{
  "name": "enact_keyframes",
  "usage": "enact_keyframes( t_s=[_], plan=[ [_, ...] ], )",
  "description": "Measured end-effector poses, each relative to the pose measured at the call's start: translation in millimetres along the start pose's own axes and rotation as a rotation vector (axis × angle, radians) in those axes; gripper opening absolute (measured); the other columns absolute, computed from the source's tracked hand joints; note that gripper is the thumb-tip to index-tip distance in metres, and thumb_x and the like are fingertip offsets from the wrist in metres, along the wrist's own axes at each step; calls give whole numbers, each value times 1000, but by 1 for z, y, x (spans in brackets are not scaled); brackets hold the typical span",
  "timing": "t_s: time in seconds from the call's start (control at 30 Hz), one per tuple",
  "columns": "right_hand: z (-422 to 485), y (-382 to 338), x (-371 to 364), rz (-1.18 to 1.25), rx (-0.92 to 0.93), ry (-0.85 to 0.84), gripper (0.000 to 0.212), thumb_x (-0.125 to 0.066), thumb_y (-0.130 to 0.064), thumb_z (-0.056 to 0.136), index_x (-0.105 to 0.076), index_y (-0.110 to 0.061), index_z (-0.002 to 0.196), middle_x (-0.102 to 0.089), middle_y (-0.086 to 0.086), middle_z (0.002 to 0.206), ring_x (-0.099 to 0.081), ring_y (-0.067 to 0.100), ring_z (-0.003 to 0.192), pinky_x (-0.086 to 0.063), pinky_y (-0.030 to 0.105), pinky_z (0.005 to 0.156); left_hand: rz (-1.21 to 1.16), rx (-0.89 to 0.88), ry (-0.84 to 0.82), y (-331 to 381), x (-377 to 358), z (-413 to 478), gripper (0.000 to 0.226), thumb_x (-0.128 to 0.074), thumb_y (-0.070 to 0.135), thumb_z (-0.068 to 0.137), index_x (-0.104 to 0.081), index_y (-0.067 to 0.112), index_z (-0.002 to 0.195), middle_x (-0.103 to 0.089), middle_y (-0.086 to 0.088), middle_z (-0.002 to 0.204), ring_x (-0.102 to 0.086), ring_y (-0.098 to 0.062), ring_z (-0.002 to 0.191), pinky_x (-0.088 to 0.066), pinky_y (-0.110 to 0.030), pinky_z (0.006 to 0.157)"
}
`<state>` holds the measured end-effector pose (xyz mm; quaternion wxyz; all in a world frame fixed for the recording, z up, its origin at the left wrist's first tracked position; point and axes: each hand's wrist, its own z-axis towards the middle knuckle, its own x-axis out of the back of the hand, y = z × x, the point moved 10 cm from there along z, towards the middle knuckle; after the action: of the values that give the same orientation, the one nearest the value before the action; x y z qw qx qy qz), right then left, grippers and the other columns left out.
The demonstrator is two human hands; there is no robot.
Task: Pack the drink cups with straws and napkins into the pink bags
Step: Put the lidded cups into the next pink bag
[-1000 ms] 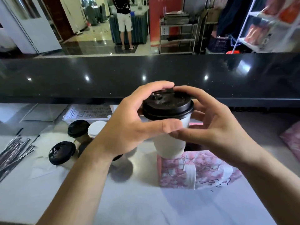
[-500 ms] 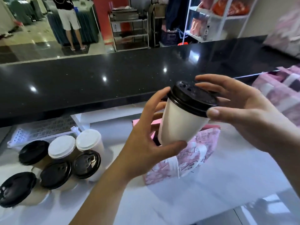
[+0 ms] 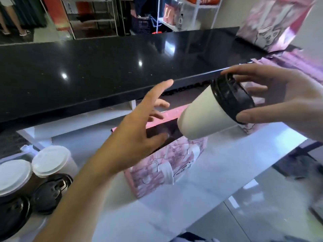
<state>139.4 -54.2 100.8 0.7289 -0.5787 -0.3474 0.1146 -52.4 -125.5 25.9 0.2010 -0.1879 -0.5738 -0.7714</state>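
My right hand (image 3: 286, 100) grips a white paper cup (image 3: 204, 114) by its black lid (image 3: 230, 100). The cup is tilted, its base hanging over the open mouth of a pink patterned bag (image 3: 167, 165) that stands on the white worktop. My left hand (image 3: 138, 135) is off the cup, fingers spread, just left of the bag's opening with the thumb at its rim. The bag's inside is dark and I cannot tell what it holds.
Several lidded cups stand at the lower left, two with white lids (image 3: 50, 159) and two with black lids (image 3: 52, 191). A raised black counter (image 3: 104, 70) runs across behind the worktop (image 3: 201, 198). More pink bags (image 3: 272, 21) stand at the far right.
My left hand has let go of the cup and opened. My right hand has carried the cup rightward and tilted it over the bag's mouth. The view has swung to the right.
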Motion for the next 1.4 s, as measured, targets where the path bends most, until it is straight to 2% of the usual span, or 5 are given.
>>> enact_keyframes(
  t_s=[0.17, 0.47, 0.67, 0.83, 1.4],
  plan=[
    [1, 5, 37, 92, 49, 211, 90, -93, -53, 50, -62, -29, 131, -65, 1, 125, -69, 23, 100, -57, 34, 83, 557, 104, -27, -33, -2, 7, 59, -74, 25, 82, -52, 39, 134, -66, 13, 109, -60, -20, 105, -48, -41, 92],
    [27, 6, -29, -224, 122, -81, 79, -88, -21, 58, -59, -30, 132, -63, -6, 124, -63, 14, 116, -55, 29, 92, 685, 301, -309, -64, -30, -2, 126, -42, 90, 44, -9, 39, 155, -29, 19, 154, -4, -14, 151, 2, -49, 121],
    [58, 46, -101, -719, 98, -407, 74, -78, -36, 63, -50, -40, 132, -48, -14, 123, -53, 8, 114, -48, 28, 95, 608, 288, -287, -62, -25, -8, 115, -47, 90, 46, -16, 47, 147, -23, 25, 151, 6, -7, 151, 11, -45, 122],
    [66, 97, -100, -1052, 64, -587, 76, -75, -51, 67, -42, -43, 135, -41, -17, 123, -49, 11, 113, -47, 28, 94, 700, 366, -341, -72, -16, -19, 128, -66, 84, 57, -1, 37, 156, 7, 16, 166, 24, -4, 148, 14, -42, 121],
    [94, 144, -124, -1006, 51, -562, 66, -79, -31, 72, -51, -38, 132, -48, -8, 118, -56, 18, 100, -53, 35, 87, 666, 354, -363, -75, -23, -21, 134, -66, 85, 55, 10, 40, 156, 14, 15, 165, 34, 0, 144, 12, -44, 122]
  ],
)
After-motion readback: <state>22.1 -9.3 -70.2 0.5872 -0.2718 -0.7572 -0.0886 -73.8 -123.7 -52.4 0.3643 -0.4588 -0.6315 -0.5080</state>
